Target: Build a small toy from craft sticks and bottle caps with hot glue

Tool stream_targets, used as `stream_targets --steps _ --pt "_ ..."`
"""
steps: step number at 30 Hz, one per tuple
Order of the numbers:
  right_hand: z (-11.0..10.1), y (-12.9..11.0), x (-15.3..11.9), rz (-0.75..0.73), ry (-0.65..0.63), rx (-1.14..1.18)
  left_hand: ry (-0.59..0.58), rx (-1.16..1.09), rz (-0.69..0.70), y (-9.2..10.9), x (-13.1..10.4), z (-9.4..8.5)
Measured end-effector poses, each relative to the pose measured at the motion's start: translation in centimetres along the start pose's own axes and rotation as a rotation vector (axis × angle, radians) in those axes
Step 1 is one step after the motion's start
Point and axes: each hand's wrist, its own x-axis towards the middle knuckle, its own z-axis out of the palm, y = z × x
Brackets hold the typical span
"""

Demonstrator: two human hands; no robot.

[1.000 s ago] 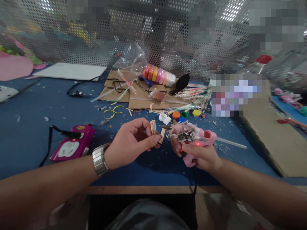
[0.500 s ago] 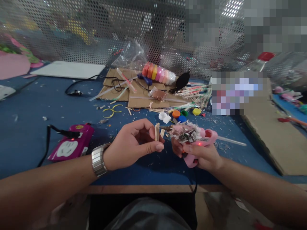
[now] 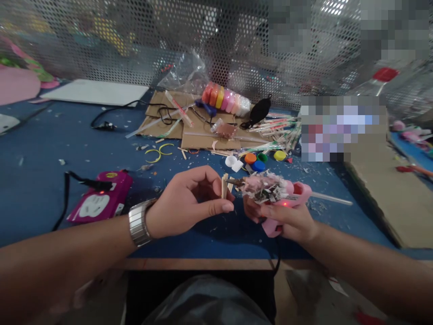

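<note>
My left hand (image 3: 194, 203) pinches a small piece made of short wooden sticks (image 3: 224, 186) upright between thumb and fingers. A silver watch band circles that wrist. My right hand (image 3: 284, 216) is wrapped round the grip of a pink hot glue gun (image 3: 296, 194) with a small red light lit on its side. Its nozzle points left, right at the wooden sticks; whether the tip touches them I cannot tell. Shreds of grey and white material cling around the gun's front. A clear glue stick (image 3: 333, 198) juts from its back.
On the blue table (image 3: 189, 246) are a magenta power box (image 3: 111, 192) with a black plug, several coloured caps (image 3: 250, 158), and yellow ring pieces (image 3: 158, 153). Behind lie cardboard sheets (image 3: 203, 140), wrapped sticks (image 3: 280, 128) and clay tubs (image 3: 223, 99). More cardboard (image 3: 375, 194) is at right.
The view has shifted slightly. Both hands keep their grips, and the glue gun's nozzle stays close to the top of the wooden sticks.
</note>
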Motion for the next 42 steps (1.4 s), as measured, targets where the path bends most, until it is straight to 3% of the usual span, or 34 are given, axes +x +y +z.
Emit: stream_targets --steps 42 --pt "0.06 -0.34 0.05 0.002 0.020 -0.061 0.019 0.019 -0.033 0.35 -0.02 0.09"
